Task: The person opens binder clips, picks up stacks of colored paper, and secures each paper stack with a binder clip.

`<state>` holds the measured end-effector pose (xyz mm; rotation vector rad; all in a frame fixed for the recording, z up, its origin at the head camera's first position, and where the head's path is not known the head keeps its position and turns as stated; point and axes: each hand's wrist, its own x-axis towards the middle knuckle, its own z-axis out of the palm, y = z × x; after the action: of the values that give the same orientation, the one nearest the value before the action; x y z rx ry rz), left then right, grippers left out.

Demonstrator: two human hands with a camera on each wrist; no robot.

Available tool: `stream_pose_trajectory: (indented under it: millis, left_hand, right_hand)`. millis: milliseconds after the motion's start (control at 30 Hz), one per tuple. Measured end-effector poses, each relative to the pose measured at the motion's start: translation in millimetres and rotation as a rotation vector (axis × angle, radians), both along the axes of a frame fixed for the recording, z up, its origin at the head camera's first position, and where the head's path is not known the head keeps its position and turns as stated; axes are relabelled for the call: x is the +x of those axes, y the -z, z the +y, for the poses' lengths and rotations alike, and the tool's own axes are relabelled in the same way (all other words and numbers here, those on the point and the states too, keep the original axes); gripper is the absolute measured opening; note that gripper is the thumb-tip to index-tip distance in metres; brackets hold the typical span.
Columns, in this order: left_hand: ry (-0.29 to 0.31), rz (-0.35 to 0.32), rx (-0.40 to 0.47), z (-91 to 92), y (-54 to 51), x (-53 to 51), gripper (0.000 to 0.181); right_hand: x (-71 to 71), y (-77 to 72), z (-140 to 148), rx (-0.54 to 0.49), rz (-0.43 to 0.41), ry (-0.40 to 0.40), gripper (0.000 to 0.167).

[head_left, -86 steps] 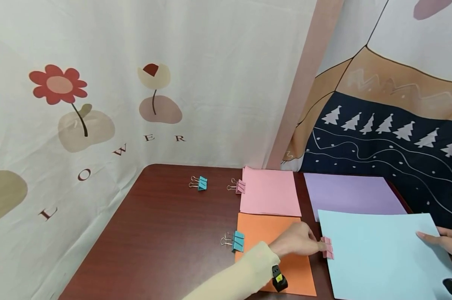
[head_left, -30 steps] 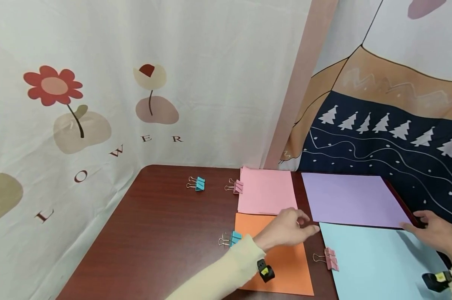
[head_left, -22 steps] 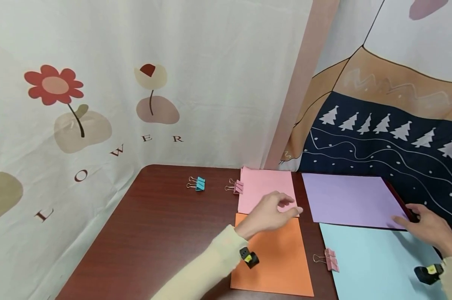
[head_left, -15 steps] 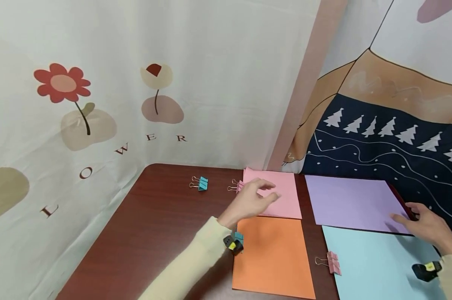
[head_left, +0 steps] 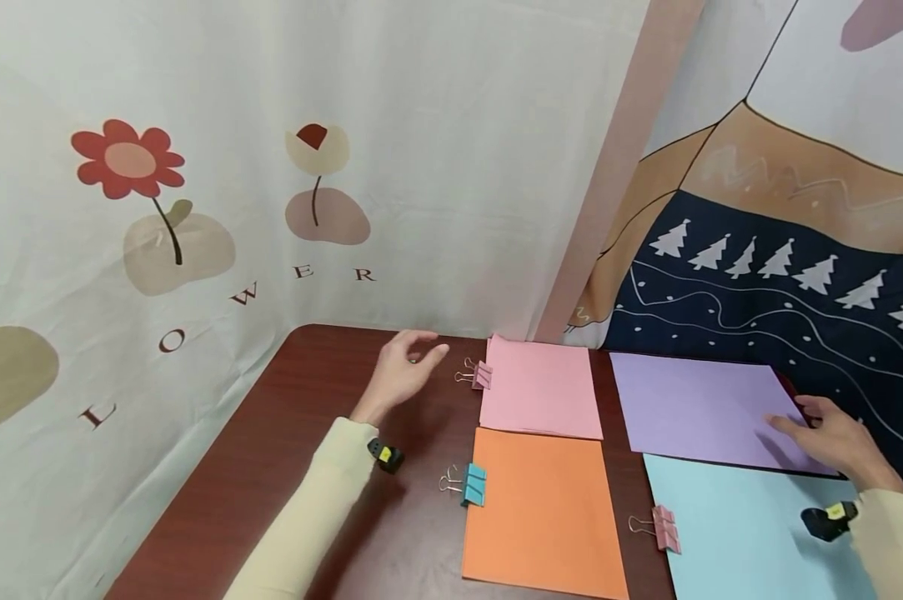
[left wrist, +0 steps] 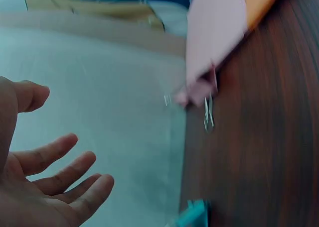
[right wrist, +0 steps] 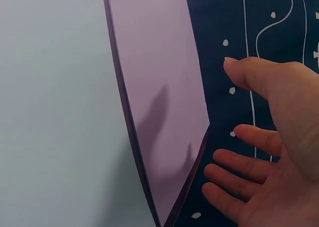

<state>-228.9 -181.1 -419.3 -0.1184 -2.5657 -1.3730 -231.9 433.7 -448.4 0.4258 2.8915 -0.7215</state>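
Observation:
My left hand [head_left: 397, 377] hovers over the back of the table, fingers parted and holding nothing. It hides most of the loose teal binder clip in the head view; the left wrist view shows that teal binder clip [left wrist: 195, 214] below the fingers. Nearby, a pink binder clip [head_left: 482, 375] grips the left edge of the pink paper stack [head_left: 543, 387]. My right hand [head_left: 841, 442], also holding nothing, is near the right corner of the purple paper [head_left: 709, 412]. In the right wrist view its fingers [right wrist: 241, 165] are spread apart from the paper.
Another teal binder clip [head_left: 474, 485] is on the left edge of the orange paper [head_left: 544, 517]. A second pink binder clip [head_left: 665, 529] sits on the light blue paper [head_left: 751, 525]. Printed curtains [head_left: 451, 167] stand behind the brown table [head_left: 271, 467].
My left hand has let go of the pink clip on the light blue paper and travelled left across to the loose teal clip. My right hand has left the light blue paper for the purple paper's corner.

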Motion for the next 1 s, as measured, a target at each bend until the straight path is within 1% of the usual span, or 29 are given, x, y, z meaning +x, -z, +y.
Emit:
stream_pose_trajectory:
  millis: [100, 233, 433, 533, 600, 767, 867, 1000]
  left_hand:
    - [-0.040, -0.005, -0.011, -21.1, 6.7, -4.2, 0.047]
    - [-0.094, -0.042, -0.022, -43.6, 14.5, -8.9, 0.052]
    - [-0.176, -0.136, -0.017, -64.7, 26.8, -15.6, 0.057]
    - [-0.211, -0.187, 0.000, -69.9, 33.5, -19.4, 0.059]
    - [-0.222, -0.219, 0.017, -71.8, 37.5, -21.7, 0.060]
    - [-0.197, -0.289, 0.021, -72.8, 45.8, -26.2, 0.060]
    - [-0.184, -0.308, -0.005, -71.0, 49.3, -27.9, 0.057]
    - [-0.190, -0.311, -0.056, -67.6, 50.7, -29.3, 0.049]
  right_hand:
    - [-2.1, 1.9, 3, -0.021, -0.005, -0.019, 0.107]
    - [-5.6, 4.6, 8, -0.035, -0.004, -0.097, 0.106]
    - [-15.0, 7.7, 11, -0.021, -0.027, -0.182, 0.110]
    - [-19.0, 7.6, 11, -0.015, -0.049, -0.211, 0.110]
    - [-21.4, 8.1, 12, -0.010, -0.064, -0.225, 0.110]
    - [-26.1, 11.5, 13, 0.004, -0.081, -0.254, 0.108]
    - [-27.1, 13.2, 14, 0.014, -0.087, -0.276, 0.106]
    - [-28.5, 15.4, 14, 0.036, -0.106, -0.292, 0.103]
